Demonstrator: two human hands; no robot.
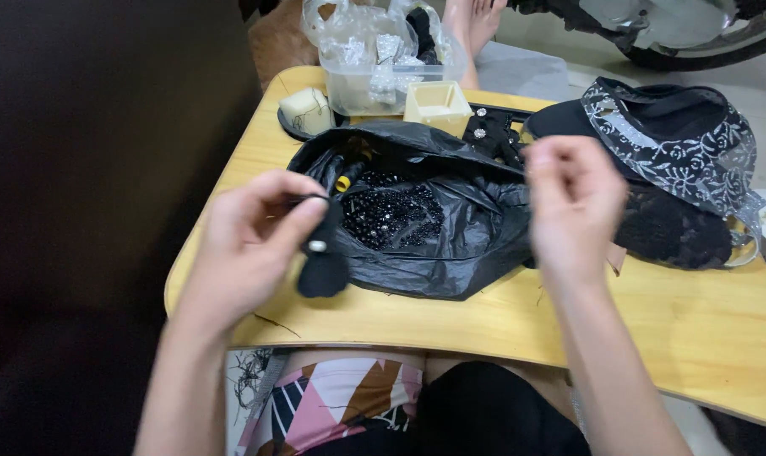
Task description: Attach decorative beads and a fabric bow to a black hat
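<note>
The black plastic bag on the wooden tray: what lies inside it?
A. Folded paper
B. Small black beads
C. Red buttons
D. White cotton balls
B: the open black plastic bag shows a heap of small black beads, glossy and round, beside the left hand.

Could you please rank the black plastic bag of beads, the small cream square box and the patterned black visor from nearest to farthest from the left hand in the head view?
From the left hand:
1. Black plastic bag of beads, right beside it.
2. Small cream square box, behind the bag.
3. Patterned black visor, far right.
</note>
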